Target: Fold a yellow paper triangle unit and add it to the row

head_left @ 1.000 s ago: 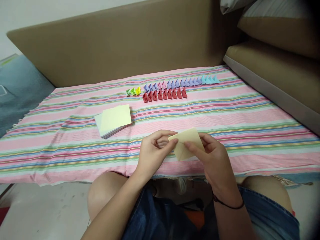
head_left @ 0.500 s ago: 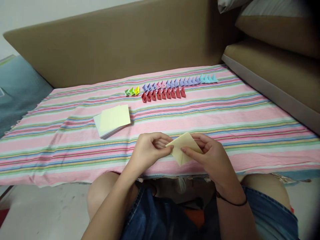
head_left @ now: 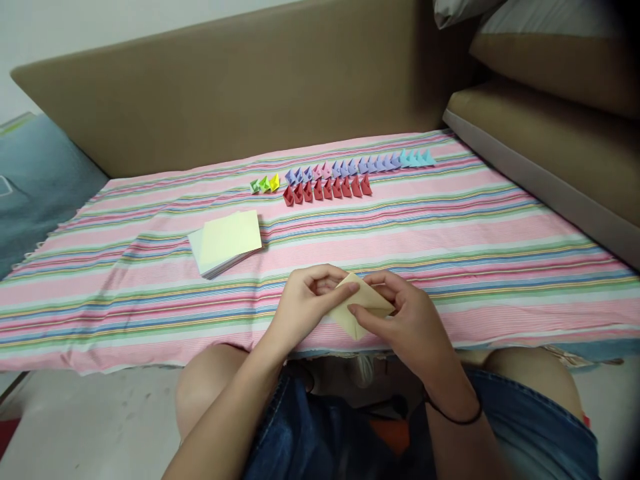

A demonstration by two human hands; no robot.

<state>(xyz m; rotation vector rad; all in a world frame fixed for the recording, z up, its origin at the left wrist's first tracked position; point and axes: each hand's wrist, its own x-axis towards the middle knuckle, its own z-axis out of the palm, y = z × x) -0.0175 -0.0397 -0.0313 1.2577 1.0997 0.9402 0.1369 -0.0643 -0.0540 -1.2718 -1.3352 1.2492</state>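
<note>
Between my hands is a pale yellow folded paper (head_left: pixel 356 331), diamond-shaped, with one corner toward me and a crease near that corner. My left hand (head_left: pixel 313 297) pinches its left side, thumb lying across the front. My right hand (head_left: pixel 395 313) grips the right side, its thumb pressed on the front near the middle. The fingers behind the paper are partly hidden. Beyond my left hand lies a stack of square paper sheets (head_left: pixel 233 237), pale yellow on top.
Small red folded paper boats (head_left: pixel 328 189) stand in a row, with a longer row of purple, pink and light blue boats (head_left: pixel 380 162) behind. Green and yellow boats (head_left: pixel 265 184) are at their left. A striped cloth (head_left: pixel 475 233) lies beneath; brown cushions (head_left: pixel 550 140) rise at right.
Both hands have drawn closer together, the right one shifting left. The paper has moved slightly left and down, and my left thumb now reaches further across it.
</note>
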